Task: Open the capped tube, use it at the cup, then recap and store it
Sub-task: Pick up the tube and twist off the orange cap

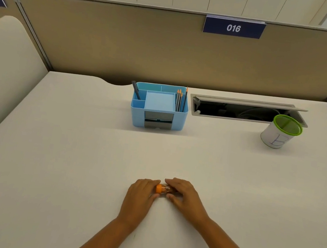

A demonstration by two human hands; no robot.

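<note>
A small clear tube (167,188) with an orange cap (159,188) lies sideways between my two hands, low over the white desk (70,152). My left hand (141,194) has its fingertips closed around the orange cap. My right hand (183,193) covers and grips the tube's body, hiding most of it. The cap sits on the tube. The cup (280,133), white with a green rim and a blue letter B on its side, stands far off at the back right.
A blue desk organiser (159,106) holding pencils, a pen and a notepad stands at the back centre. An open cable tray (244,111) lies behind the cup. A tan partition with a "016" sign (233,28) borders the desk.
</note>
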